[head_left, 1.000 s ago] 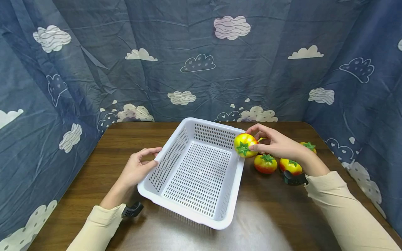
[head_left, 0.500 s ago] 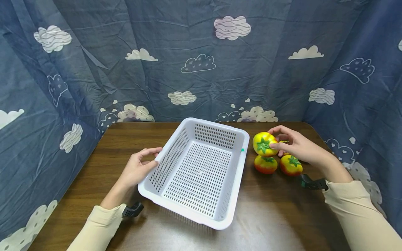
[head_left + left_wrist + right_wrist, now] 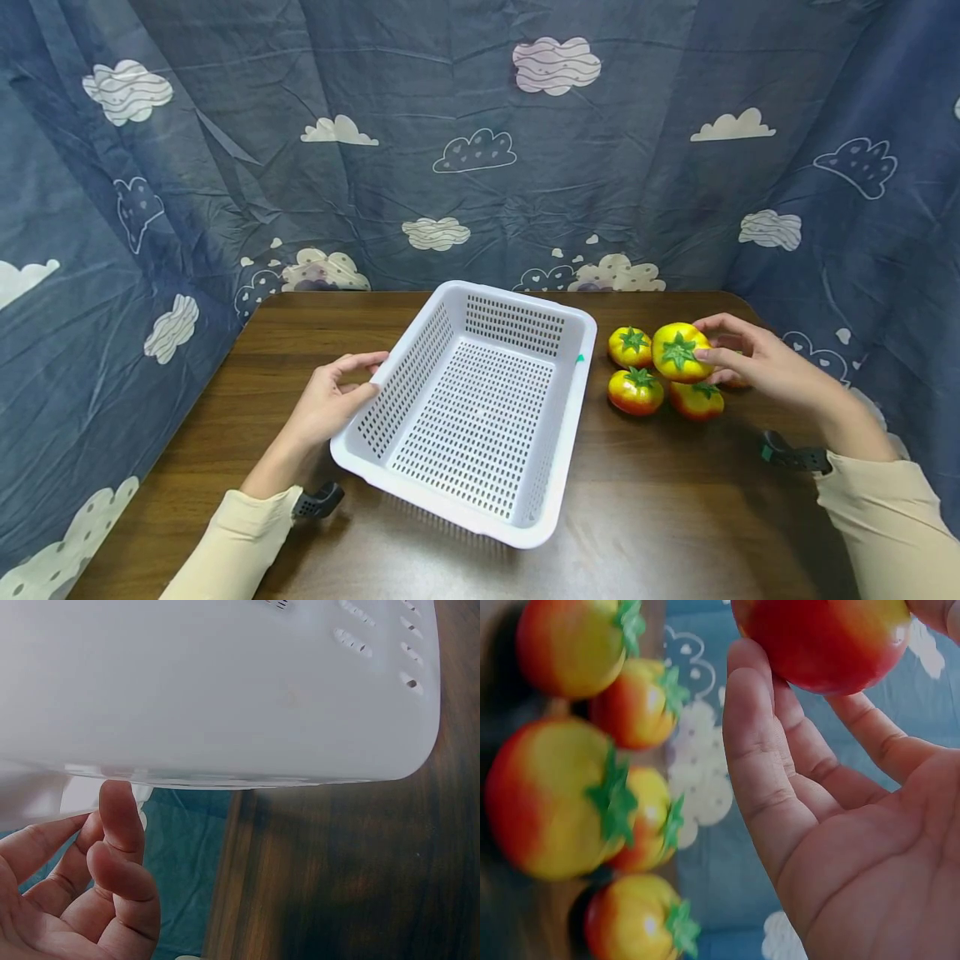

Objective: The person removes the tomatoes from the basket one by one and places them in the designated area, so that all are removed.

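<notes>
A white perforated plastic basket (image 3: 472, 425) stands on the table, slightly turned, with a bare floor inside. My left hand (image 3: 326, 400) grips its left rim, thumb on one side and fingers on the other; in the left wrist view, those fingers (image 3: 124, 825) reach up to the rim's underside. Over to the right, my right hand (image 3: 772, 367) holds a yellow-red toy tomato (image 3: 679, 352) by its sides, green leafy top facing the camera. Below and beside it sit several similar tomatoes, including a back-left one (image 3: 628, 348), a front-left one (image 3: 635, 393) and a partly covered one (image 3: 696, 402).
The wooden table (image 3: 645, 500) ends at a dark blue cloud-printed curtain (image 3: 480, 208), which closes off the back and both sides. Black bands with small devices sit on both wrists. A small green mark (image 3: 580, 358) shows on the basket's right rim.
My right hand has carried the tomato rightward, away from above the basket's right rim to over the tomato group, uncovering the back-left tomato. My left hand and the basket have not moved.
</notes>
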### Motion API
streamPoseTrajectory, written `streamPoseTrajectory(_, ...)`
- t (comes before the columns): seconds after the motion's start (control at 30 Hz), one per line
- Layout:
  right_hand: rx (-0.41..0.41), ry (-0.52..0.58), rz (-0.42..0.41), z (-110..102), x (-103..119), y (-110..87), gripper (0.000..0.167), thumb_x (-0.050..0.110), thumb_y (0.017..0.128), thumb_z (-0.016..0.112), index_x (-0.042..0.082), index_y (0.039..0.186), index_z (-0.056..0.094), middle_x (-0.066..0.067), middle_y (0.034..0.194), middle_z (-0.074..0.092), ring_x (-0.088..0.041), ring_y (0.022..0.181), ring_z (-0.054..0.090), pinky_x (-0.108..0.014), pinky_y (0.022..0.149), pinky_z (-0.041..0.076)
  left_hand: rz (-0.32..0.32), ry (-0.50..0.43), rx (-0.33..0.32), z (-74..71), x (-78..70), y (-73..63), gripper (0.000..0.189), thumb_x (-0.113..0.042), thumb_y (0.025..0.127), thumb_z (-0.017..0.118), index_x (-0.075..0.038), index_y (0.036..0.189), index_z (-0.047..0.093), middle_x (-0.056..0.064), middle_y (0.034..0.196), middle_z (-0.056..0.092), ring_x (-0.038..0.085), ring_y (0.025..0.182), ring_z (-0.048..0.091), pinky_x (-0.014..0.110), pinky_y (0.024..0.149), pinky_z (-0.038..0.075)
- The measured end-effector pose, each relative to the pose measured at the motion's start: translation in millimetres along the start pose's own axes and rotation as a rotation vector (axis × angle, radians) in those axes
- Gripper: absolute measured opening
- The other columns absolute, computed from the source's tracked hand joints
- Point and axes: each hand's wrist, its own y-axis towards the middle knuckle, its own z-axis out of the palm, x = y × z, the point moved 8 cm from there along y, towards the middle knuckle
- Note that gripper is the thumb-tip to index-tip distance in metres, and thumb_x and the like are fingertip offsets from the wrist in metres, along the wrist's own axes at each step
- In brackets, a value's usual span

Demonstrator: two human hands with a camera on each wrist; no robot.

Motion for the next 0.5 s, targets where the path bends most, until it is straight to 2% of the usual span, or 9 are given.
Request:
streamPoseTrajectory(0.1, -0.022, 0.010, 0.027, -7.4, -13.6, -7.0, 0.029, 0.014, 0.110, 0.057, 0.015, 0.139, 0.050, 0.017, 0.109, 0.065, -0.007, 0.089, 0.072, -0.024, 0.076, 0.066, 0.000, -0.001, 0.000, 0.5, -0.1, 0.0, 0.049, 0.003, 0.096, 0.062, -0.002, 0.145, 0.065, 0.023, 0.130, 0.054, 0.021, 0.079, 0.078, 0.037, 0.069, 0.068)
streamPoseTrajectory(0.23, -0.027, -0.007, 0.091, -16.1, -32.7, -17.4, 0.042, 0.020, 0.113, 0.053, -0.001, 0.148, 0.041, 0.014, 0.112, 0.062, -0.004, 0.092, 0.071, -0.023, 0.079, 0.066, 0.006, 0.000, 0.003, 0.9, -1.0, 0.0, 0.049, 0.003, 0.096, 0.062, -0.002, 0.145, 0.064, 0.022, 0.129, 0.054, 0.021, 0.080, 0.078, 0.037, 0.070, 0.068)
streamPoseTrajectory(0.33, -0.021, -0.019, 0.132, -22.6, -49.3, -25.5, 0.050, 0.024, 0.114, 0.049, -0.006, 0.152, 0.036, 0.016, 0.111, 0.061, -0.006, 0.091, 0.072, -0.022, 0.079, 0.066, 0.010, 0.009, 0.004, 0.6, -1.7, -0.3, 0.049, 0.003, 0.096, 0.062, -0.002, 0.146, 0.064, 0.022, 0.129, 0.054, 0.022, 0.081, 0.079, 0.036, 0.070, 0.068)
streamPoseTrajectory(0.43, -0.037, -0.018, 0.165, -30.4, -67.3, -34.6, 0.048, 0.026, 0.114, 0.048, -0.004, 0.150, 0.038, 0.021, 0.107, 0.061, -0.007, 0.088, 0.071, -0.022, 0.077, 0.065, 0.010, 0.016, 0.005, 0.4, -1.8, -0.6, 0.049, 0.002, 0.097, 0.062, -0.002, 0.146, 0.064, 0.022, 0.129, 0.054, 0.023, 0.081, 0.079, 0.035, 0.070, 0.068)
streamPoseTrajectory(0.5, -0.042, -0.009, 0.184, -34.5, -79.7, -40.4, 0.039, 0.027, 0.114, 0.048, 0.005, 0.146, 0.045, 0.025, 0.105, 0.061, -0.006, 0.087, 0.069, -0.021, 0.076, 0.064, 0.010, 0.018, 0.006, 0.3, -1.6, -0.7, 0.049, 0.002, 0.097, 0.062, -0.002, 0.146, 0.064, 0.023, 0.129, 0.054, 0.023, 0.081, 0.079, 0.035, 0.070, 0.068)
